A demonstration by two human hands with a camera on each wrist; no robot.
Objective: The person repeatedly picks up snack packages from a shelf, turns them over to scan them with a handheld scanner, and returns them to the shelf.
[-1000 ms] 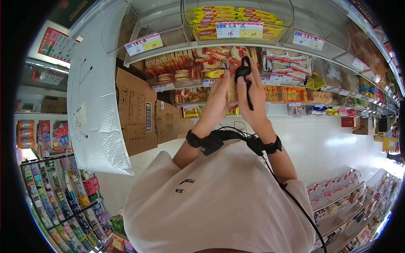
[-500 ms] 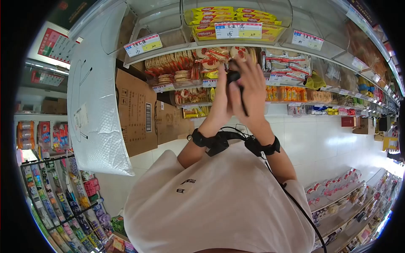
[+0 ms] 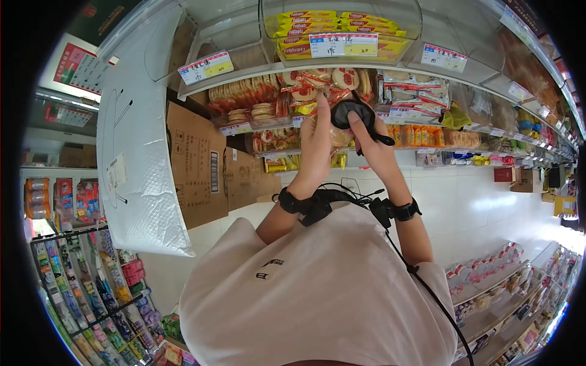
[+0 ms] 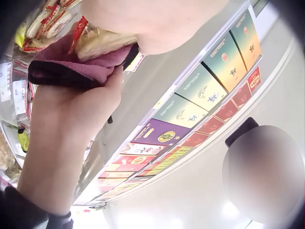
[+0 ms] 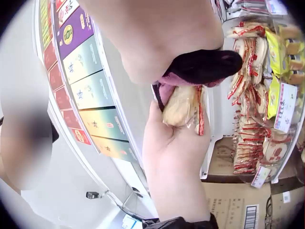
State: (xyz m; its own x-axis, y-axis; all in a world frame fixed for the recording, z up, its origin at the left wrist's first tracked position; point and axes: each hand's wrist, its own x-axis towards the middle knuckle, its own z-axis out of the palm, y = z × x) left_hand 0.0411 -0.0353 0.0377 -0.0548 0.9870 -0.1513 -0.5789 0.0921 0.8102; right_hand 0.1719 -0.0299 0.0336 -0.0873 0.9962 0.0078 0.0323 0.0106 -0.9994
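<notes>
My left hand (image 3: 315, 152) holds a clear-wrapped pale biscuit packet (image 5: 178, 107), which lies against the palm in the right wrist view; some fingers are hidden behind it. My right hand (image 3: 377, 155) pinches a black cloth piece (image 3: 354, 114), thumb on top. Its lining (image 4: 88, 67) is purple-pink, and its mouth gapes around part of the packet in the left wrist view. The two hands are close together in front of the biscuit shelf. Seen from the wrists, the left hand (image 4: 157, 21) is above the packet and the right hand (image 5: 167, 38) is beside the cloth.
Shelves behind the hands hold yellow wafer packs (image 3: 342, 43), stacked round biscuits (image 3: 244, 90) and price tags (image 3: 343, 46). Cardboard boxes (image 3: 194, 165) and a silvery padded sheet (image 3: 143, 183) stand at left. Tiled floor (image 3: 452, 207) shows at right; black cables cross the shirt.
The hands came close together, palms facing, then parted a little. The black cloth, narrow and edge-on before, is now turned and spread wider in my right hand.
</notes>
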